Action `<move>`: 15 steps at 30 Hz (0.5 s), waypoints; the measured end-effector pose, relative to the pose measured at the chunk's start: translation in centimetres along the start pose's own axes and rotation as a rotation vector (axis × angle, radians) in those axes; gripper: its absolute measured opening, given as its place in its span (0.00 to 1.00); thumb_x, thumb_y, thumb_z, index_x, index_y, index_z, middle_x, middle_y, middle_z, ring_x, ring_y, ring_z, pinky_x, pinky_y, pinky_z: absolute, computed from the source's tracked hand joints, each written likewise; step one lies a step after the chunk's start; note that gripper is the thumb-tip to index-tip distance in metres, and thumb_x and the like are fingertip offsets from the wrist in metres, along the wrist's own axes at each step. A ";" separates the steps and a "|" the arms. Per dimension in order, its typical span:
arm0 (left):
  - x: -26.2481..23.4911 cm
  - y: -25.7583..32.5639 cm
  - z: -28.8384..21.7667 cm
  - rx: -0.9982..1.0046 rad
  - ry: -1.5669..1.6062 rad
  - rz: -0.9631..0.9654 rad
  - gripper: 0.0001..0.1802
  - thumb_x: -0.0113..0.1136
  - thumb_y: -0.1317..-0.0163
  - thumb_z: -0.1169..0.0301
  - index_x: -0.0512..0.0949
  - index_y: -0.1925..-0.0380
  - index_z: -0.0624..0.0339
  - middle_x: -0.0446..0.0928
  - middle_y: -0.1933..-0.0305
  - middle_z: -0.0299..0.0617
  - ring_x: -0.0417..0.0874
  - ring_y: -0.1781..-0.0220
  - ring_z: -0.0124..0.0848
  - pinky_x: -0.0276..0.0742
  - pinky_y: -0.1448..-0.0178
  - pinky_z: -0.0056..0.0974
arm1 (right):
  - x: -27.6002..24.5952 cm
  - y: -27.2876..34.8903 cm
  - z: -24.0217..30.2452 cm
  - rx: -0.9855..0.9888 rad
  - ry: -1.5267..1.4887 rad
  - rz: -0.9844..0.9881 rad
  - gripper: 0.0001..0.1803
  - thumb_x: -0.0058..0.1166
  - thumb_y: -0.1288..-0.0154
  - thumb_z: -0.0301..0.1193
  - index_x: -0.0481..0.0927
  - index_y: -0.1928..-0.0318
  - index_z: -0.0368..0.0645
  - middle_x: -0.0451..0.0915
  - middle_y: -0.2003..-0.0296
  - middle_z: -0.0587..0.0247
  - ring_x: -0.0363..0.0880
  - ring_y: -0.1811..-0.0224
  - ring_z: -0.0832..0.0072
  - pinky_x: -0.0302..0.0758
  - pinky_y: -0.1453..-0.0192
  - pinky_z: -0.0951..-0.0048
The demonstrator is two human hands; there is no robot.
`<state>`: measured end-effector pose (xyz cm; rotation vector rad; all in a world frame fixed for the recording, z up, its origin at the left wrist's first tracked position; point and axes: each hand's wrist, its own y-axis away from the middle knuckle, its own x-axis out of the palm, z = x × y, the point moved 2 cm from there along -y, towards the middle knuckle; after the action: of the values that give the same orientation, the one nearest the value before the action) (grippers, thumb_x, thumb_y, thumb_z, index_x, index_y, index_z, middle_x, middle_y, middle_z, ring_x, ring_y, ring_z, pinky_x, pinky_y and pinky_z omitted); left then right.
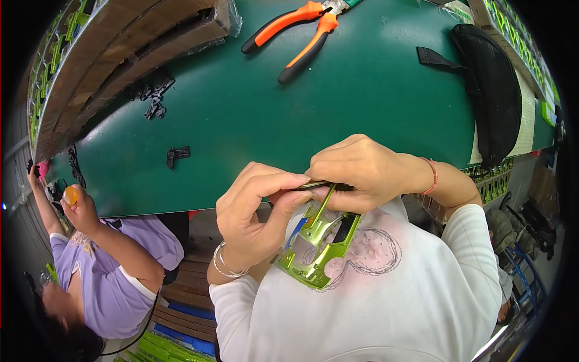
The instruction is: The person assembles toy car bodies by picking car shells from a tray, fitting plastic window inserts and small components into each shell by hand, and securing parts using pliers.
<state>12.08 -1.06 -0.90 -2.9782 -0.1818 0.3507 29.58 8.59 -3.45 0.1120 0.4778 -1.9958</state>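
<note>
Close in front of my chest, a shiny green toy car body shell (297, 270) hangs tilted between my two hands. My left hand (256, 208) pinches its upper end between thumb and fingers. From the other side my right hand (362, 172) grips the same end, fingers curled. A thin dark strip (316, 184) runs between the fingertips; whether it is a separate piece I cannot tell. The shell has window openings, a dark panel and a bit of blue on its left side. My fingers hide its top end.
Orange-and-black pliers (310, 45) lie on the green table (362, 102). Small black plastic parts (177, 156) are scattered at left, beside stacked cardboard trays (120, 54). A black pouch (497, 96) lies at right. At left a co-worker in purple (129, 295) holds something orange.
</note>
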 end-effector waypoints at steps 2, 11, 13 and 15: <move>-0.3 0.0 0.0 -0.003 -0.012 0.013 0.11 0.77 0.43 0.79 0.86 0.60 0.65 0.86 0.64 0.42 0.80 0.69 0.27 0.73 0.70 0.28 | 0.2 0.0 -0.1 -0.009 0.017 -0.004 0.08 0.63 0.37 0.27 0.76 0.66 0.38 0.75 0.76 0.59 0.77 0.78 0.60 0.72 0.76 0.61; -3.2 -0.4 1.9 -0.125 0.271 -0.054 0.31 0.44 0.20 0.51 0.79 0.43 0.73 0.80 0.40 0.60 0.83 0.47 0.44 0.80 0.47 0.43 | -0.5 -0.5 -0.9 0.342 -0.306 0.004 0.22 0.62 0.29 0.30 0.73 0.39 0.37 0.83 0.70 0.52 0.85 0.68 0.63 0.76 0.64 0.68; -3.8 0.4 0.2 -0.172 0.132 -0.111 0.43 0.59 0.31 0.38 0.75 0.37 0.71 0.80 0.40 0.61 0.83 0.42 0.48 0.81 0.44 0.45 | -0.9 -0.6 -1.7 0.481 -0.469 0.028 0.21 0.57 0.24 0.30 0.72 0.36 0.37 0.84 0.69 0.60 0.83 0.67 0.75 0.75 0.63 0.71; -4.2 1.5 0.1 -0.168 0.035 -0.157 0.57 0.70 0.51 0.30 0.75 0.35 0.69 0.80 0.41 0.60 0.83 0.41 0.49 0.81 0.42 0.46 | -0.8 -0.9 -2.1 0.549 -0.593 0.049 0.21 0.55 0.21 0.32 0.72 0.34 0.37 0.85 0.67 0.63 0.82 0.65 0.78 0.75 0.61 0.72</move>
<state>8.11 -3.11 -0.32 -3.1045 -0.4596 0.2779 28.94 10.38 -4.86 -0.1289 -0.4503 -1.9454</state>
